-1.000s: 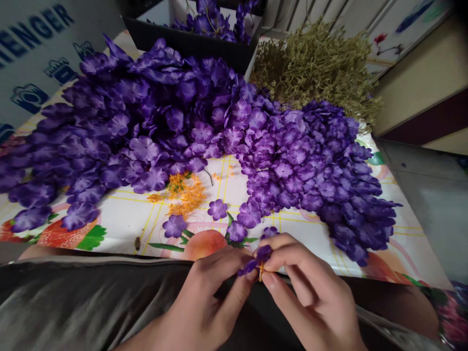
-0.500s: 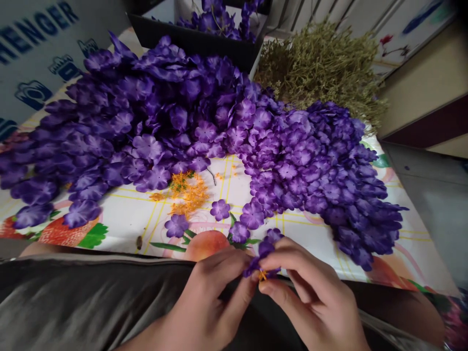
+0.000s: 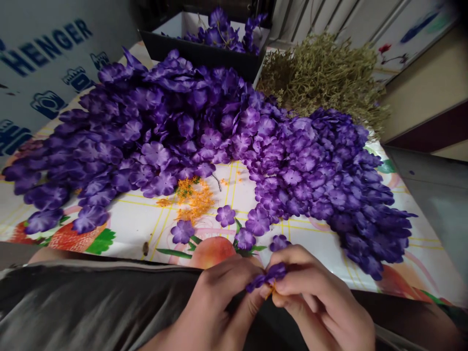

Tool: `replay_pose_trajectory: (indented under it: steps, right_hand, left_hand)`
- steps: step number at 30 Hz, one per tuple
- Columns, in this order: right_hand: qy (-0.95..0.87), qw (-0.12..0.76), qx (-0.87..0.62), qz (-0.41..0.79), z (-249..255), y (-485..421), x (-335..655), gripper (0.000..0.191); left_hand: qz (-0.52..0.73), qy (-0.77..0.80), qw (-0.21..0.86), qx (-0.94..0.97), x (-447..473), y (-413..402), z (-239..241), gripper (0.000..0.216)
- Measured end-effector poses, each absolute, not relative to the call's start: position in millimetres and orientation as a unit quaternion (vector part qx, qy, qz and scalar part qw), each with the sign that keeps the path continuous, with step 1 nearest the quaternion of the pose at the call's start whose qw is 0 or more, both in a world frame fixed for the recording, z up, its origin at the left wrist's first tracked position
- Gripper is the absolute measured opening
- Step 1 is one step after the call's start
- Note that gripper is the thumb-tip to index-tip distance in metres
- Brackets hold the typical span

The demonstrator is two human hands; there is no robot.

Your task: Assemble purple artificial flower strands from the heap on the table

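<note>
Between my two hands, just over my lap at the table's front edge, is a small purple artificial flower petal piece [image 3: 266, 277]. A bit of orange flower center [image 3: 270, 290] shows beneath it at the fingertips. My left hand [image 3: 226, 297] pinches the petals from the left, thumb and forefinger closed. From the right, my right hand [image 3: 318, 292] pinches at the petals and the orange center. A few loose purple petal pieces [image 3: 244, 238] lie on the table just beyond the fingers. Behind them rests a small heap of orange flower centers [image 3: 195, 200].
Large heaps of purple petals [image 3: 300, 165] curve across the flowered tablecloth [image 3: 139, 214]. At the back stand a dark box [image 3: 204, 58] with purple flowers inside and a bundle of dry greenish stems [image 3: 325, 73]. A white printed panel [image 3: 44, 58] is at the left.
The view has shifted slightly, so the scene sits lower and further right. My fingers have closed in on the purple petals, which now lie flatter, with the orange center more covered.
</note>
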State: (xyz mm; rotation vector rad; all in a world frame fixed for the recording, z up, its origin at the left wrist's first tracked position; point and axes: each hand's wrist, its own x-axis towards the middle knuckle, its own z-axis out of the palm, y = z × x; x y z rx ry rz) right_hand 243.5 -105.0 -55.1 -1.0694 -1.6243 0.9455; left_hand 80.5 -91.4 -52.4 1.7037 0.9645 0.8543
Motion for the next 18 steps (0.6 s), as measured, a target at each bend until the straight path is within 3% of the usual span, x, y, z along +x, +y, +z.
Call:
replay_pose_trajectory:
  steps: [11,18]
  right_hand:
    - [-0.664,0.483,-0.383,0.422,-57.8,-98.7,241.6,0.014]
    - [-0.651,0.472,-0.408,0.433,-62.9,-103.5,241.9,0.016]
  left_hand:
    - [0.360,0.358,0.538,0.673,80.5,-89.8,-44.8,0.021]
    - [0.370,0.365,0.494,0.697,80.2,-91.5,-43.9,0.021]
